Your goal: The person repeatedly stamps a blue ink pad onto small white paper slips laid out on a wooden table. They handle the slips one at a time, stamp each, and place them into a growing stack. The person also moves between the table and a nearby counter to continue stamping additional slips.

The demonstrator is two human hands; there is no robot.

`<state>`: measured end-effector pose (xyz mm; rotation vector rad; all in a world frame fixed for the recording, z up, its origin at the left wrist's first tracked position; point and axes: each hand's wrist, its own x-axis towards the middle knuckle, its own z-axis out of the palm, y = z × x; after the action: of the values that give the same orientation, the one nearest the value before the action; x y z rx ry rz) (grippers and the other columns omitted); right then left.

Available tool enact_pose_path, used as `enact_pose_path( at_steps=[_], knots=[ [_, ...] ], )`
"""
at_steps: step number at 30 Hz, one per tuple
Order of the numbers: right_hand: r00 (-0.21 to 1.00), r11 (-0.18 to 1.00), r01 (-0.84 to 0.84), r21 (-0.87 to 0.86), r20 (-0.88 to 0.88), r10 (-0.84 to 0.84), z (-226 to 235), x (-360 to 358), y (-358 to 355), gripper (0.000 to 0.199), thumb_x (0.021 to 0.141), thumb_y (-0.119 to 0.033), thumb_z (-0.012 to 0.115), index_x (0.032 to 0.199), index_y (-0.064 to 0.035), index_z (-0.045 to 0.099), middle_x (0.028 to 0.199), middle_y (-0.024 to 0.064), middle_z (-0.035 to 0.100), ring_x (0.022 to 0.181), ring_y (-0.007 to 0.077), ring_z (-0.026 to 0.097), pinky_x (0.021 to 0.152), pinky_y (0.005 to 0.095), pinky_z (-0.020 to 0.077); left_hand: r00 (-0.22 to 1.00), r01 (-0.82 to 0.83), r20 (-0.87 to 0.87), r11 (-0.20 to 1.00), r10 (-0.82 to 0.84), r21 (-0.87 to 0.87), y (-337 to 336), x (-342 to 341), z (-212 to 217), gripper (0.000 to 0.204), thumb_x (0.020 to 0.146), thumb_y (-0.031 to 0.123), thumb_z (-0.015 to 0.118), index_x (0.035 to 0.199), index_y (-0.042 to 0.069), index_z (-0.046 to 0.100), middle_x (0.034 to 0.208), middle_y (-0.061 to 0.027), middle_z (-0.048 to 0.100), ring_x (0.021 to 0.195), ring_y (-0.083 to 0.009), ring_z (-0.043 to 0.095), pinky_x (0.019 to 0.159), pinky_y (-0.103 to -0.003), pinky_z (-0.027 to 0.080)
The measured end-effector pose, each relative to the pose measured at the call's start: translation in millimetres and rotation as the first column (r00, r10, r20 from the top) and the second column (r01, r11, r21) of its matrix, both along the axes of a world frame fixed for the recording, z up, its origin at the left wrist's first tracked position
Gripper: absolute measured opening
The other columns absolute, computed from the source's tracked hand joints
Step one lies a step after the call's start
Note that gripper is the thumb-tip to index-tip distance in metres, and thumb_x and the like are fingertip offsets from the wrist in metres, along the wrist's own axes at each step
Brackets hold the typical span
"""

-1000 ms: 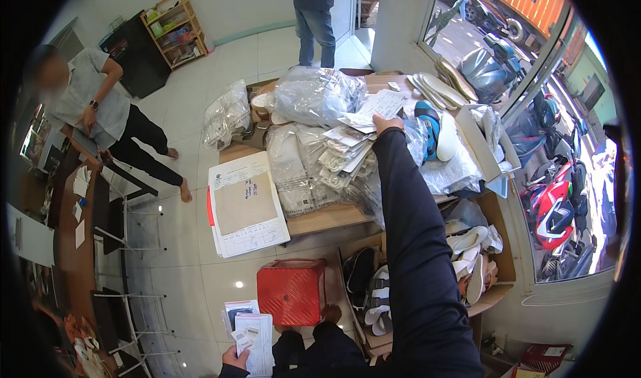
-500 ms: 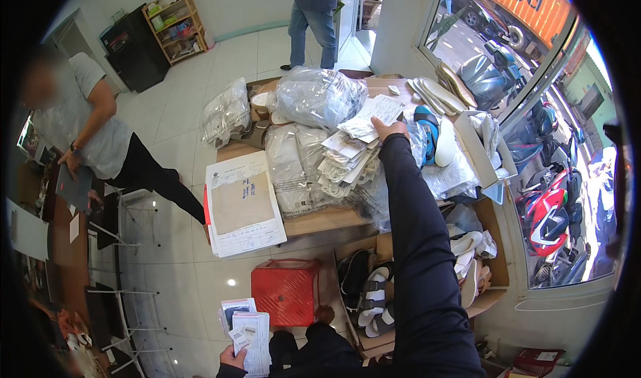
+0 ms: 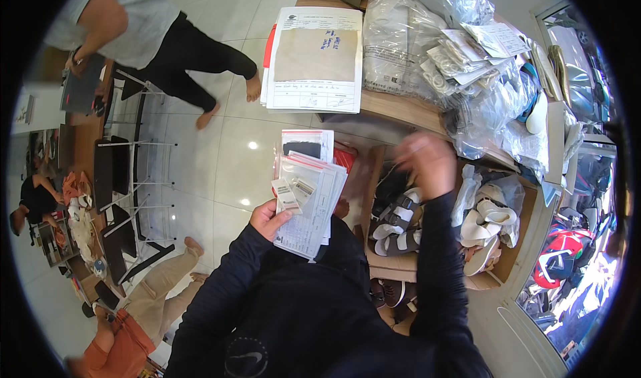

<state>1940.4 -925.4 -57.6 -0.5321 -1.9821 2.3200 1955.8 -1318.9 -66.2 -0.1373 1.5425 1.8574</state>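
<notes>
My left hand (image 3: 270, 219) grips a stack of clear plastic packets and printed paper slips (image 3: 308, 191) in front of my chest. My right hand (image 3: 424, 163) is blurred with motion, hovering above a cardboard box of sandals (image 3: 400, 221); whether it holds anything is unclear. On the wooden table (image 3: 400, 111) beyond it lies a pile of clear bagged items and paper slips (image 3: 461, 64). A large flat parcel with a brown and white label sheet (image 3: 314, 58) rests at the table's left end.
A person in a grey shirt and black trousers (image 3: 153, 44) stands on the tiled floor at upper left. A seated person's legs (image 3: 160, 284) are at lower left beside black chairs (image 3: 113, 198). Another box of sandals (image 3: 494, 224) sits on the right. A red basket edge (image 3: 344, 156) shows behind the packets.
My right arm has pulled back from the table pile toward me. My left hand with the packets has risen closer to the view. The view has tilted down and nearer to the table.
</notes>
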Motion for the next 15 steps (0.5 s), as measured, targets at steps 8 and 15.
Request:
enact_pose_path(
  at_steps=[8,15],
  knots=[
    [0.976,0.974,-0.218,-0.058,-0.025,0.217,-23,67,-138,0.035,0.096,-0.007,0.058,0.130,0.0019,0.056,0.113,0.0069,0.068,0.101,0.0157,0.064,0.088,0.0309,0.0512,0.929,0.333,-0.109,0.929,-0.352,-0.160,19,-18,14,0.027,0.093,0.015,0.065,0.116,0.000,0.066,0.106,-0.0071,0.071,0.094,-0.0138,0.065,0.086,-0.031,0.051],
    [0.925,0.889,0.369,-0.272,0.011,-0.381,1,63,-62,0.026,0.093,-0.006,0.065,0.117,0.0011,0.060,0.104,0.0027,0.067,0.093,0.0097,0.061,0.085,0.0275,0.0487,0.880,0.281,-0.322,0.930,-0.348,-0.238,8,-19,13,0.032,0.092,0.014,0.063,0.118,-0.004,0.063,0.110,-0.0101,0.069,0.101,-0.0159,0.063,0.091,-0.032,0.049]
  ],
)
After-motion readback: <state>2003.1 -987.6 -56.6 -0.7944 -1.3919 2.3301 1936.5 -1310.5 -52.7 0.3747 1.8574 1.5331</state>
